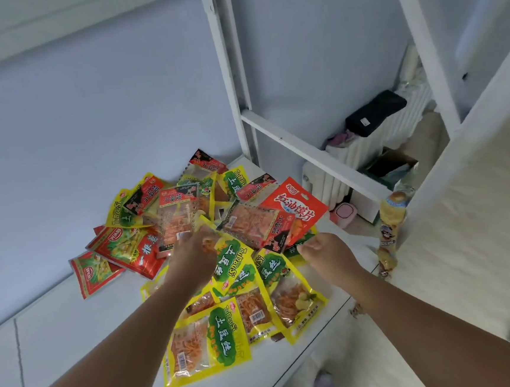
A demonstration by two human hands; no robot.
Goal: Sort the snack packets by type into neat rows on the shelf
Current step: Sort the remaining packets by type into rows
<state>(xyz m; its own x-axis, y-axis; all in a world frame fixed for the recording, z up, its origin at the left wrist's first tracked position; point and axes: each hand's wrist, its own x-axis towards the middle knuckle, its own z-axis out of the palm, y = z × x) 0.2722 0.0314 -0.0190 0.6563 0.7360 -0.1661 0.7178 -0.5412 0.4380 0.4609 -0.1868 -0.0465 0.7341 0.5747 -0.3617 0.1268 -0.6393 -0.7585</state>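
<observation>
A jumbled pile of snack packets lies on the white shelf [74, 326]. Several yellow-green packets [205, 342] fill the near side, red-black clear-window packets [251, 221] the middle, and red packets with green print [129, 250] the left. My left hand [191, 257] reaches into the pile's middle, its fingers curled on the top edge of a tilted yellow-green packet [233, 261]. My right hand [323, 250] has its fingers curled and pinches the lower edge of a large orange-red packet [295, 208] that stands up from the pile. Both sets of fingertips are partly hidden.
White shelf uprights [230, 72] and a crossbar [308, 151] rise behind the pile. A strip of snack packs [389, 231] hangs at the shelf's right end. Beyond lie a radiator with a black pouch [376, 111], a box and a pink object on the floor.
</observation>
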